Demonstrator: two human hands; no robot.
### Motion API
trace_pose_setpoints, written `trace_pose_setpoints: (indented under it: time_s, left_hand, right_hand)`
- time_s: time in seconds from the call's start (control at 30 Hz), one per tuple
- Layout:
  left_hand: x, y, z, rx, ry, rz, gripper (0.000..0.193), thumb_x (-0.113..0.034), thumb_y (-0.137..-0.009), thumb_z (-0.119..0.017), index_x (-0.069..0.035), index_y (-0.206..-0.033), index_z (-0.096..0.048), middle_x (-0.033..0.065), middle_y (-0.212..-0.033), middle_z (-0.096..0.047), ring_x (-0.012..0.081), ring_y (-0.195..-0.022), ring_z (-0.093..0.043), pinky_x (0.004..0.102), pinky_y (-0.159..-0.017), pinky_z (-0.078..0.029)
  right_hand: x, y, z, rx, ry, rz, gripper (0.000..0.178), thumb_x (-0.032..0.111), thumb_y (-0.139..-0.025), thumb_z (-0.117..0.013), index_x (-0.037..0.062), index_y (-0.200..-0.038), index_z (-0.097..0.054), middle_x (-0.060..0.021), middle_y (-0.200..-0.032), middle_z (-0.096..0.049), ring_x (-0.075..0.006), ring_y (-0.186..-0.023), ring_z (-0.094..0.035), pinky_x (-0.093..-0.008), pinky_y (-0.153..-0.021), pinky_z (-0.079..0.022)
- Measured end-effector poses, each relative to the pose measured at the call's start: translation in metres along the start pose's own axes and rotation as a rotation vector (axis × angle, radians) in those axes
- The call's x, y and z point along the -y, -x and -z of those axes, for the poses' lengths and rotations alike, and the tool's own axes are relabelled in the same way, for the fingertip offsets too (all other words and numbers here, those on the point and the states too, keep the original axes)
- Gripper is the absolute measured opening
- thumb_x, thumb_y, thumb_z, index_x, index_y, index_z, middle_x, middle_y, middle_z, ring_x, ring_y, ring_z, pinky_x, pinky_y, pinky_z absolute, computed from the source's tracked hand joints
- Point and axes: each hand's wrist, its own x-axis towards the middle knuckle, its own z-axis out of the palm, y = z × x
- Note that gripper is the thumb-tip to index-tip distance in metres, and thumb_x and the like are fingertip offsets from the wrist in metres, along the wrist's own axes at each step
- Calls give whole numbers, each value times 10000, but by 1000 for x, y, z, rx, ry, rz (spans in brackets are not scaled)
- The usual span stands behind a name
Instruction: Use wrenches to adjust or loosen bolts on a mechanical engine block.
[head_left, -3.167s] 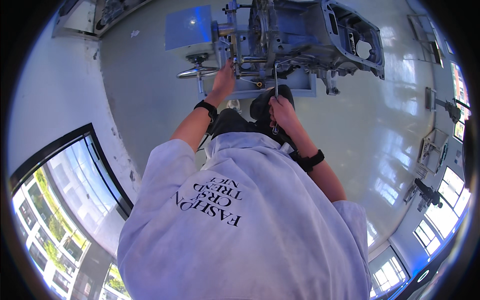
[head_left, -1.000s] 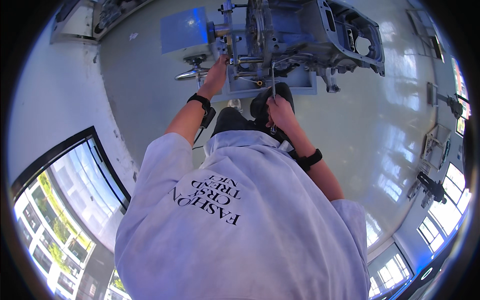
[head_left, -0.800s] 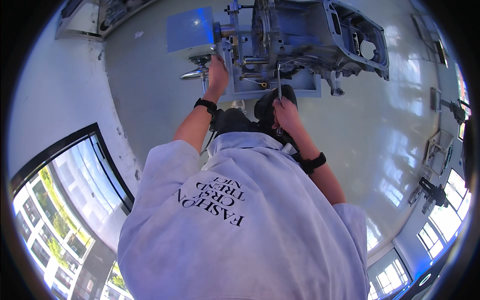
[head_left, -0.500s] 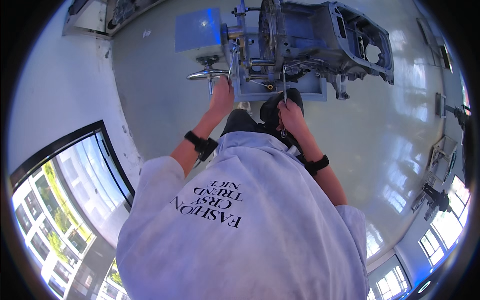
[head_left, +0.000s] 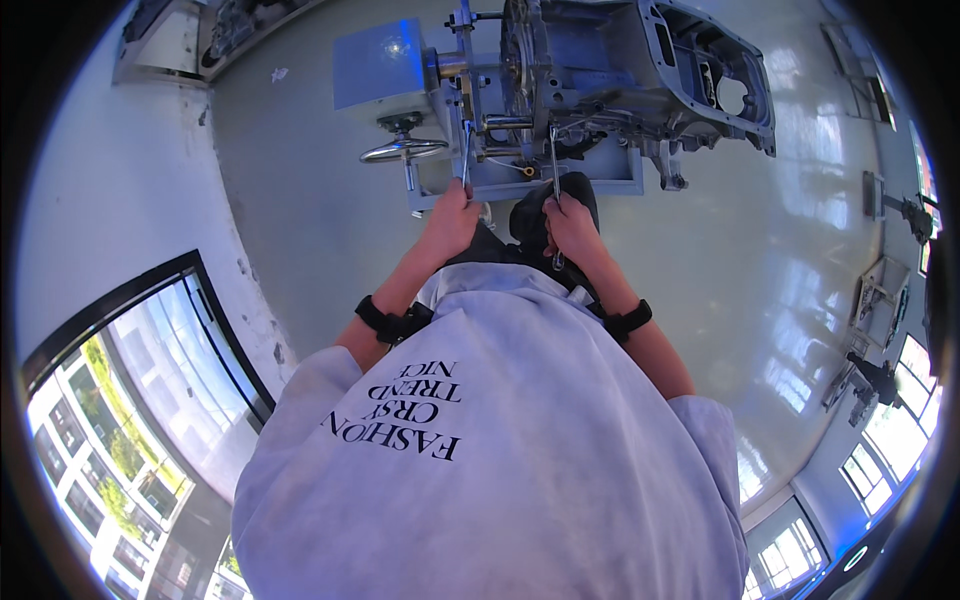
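Observation:
My left hand [head_left: 452, 222] is closed round the lower end of a slim silver wrench [head_left: 467, 155]. That wrench points away from me, its far end beside the upright plate of a metal stand. My right hand [head_left: 573, 228] grips a second long silver wrench [head_left: 555, 170], whose near end sticks out below the fist. Its far end reaches the underside of a large grey cast-metal housing [head_left: 600, 60], which is mounted on the stand. Exactly what each wrench's tip touches is too small to make out.
Left of the stand are a grey metal box [head_left: 378, 65] and a chrome handwheel [head_left: 403, 152]. A shallow grey tray [head_left: 628, 187] lies under the housing, just beyond my knees. A glass door [head_left: 190, 370] is at the left and more equipment [head_left: 875, 385] at the far right.
My left hand has come nearer to me, and its wrench has swung from slanted to almost straight. My right hand keeps its grip on the other wrench. The whole view has shifted slightly.

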Motion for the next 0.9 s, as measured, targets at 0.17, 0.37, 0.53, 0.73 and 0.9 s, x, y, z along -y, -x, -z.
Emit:
trace_pose_setpoints:
  time_s: [0.17, 0.37, 0.53, 0.73, 0.9]
  left_hand:
    - [-15, 0, 10, -122, -307, -431, 153, -69, -792, -438, -14, -918, -372, 60, -558, -445, 152, -405, -443, 316, -353, -340]
    - [-64, 8, 14, 208, 86, 281, 193, -75, -801, -444, -7, -953, -348, 62, -613, -453, 128, -418, -440, 280, -369, -383]
    - [-51, 8, 16, 224, 306, 287, 202, -84, -804, -460, 4, -931, -331, 57, -584, -445, 138, -404, -436, 289, -344, -406]
    - [-50, 5, 21, 267, 199, 263, 203, -92, -808, -464, 8, -926, -334, 80, -597, -460, 152, -384, -454, 305, -349, -415]
    - [-53, 5, 22, 238, 55, 225, 199, -102, -815, -455, 36, -923, -360, 111, -596, -475, 191, -382, -494, 320, -358, -424]
  right_hand:
    - [-1, -1, -1, -3, -1, -15, 255, 174, -882, -399, -68, -823, -455, -113, -582, -490, -182, -417, -523, -311, -380, -476]
    - [3, 3, -3, -22, 13, -32, 277, 185, -889, -385, -78, -842, -456, -126, -577, -494, -205, -435, -548, -311, -385, -483]
    - [2, 4, -6, -63, 29, -7, 297, 186, -896, -368, -97, -860, -450, -171, -588, -504, -269, -464, -583, -323, -388, -484]
    - [4, 6, -7, -42, 57, 21, 299, 184, -896, -367, -103, -863, -444, -168, -590, -509, -270, -446, -576, -321, -393, -483]
    - [3, 4, -7, -27, 77, 0, 258, 186, -898, -379, -59, -841, -439, -107, -591, -476, -194, -439, -523, -303, -397, -480]
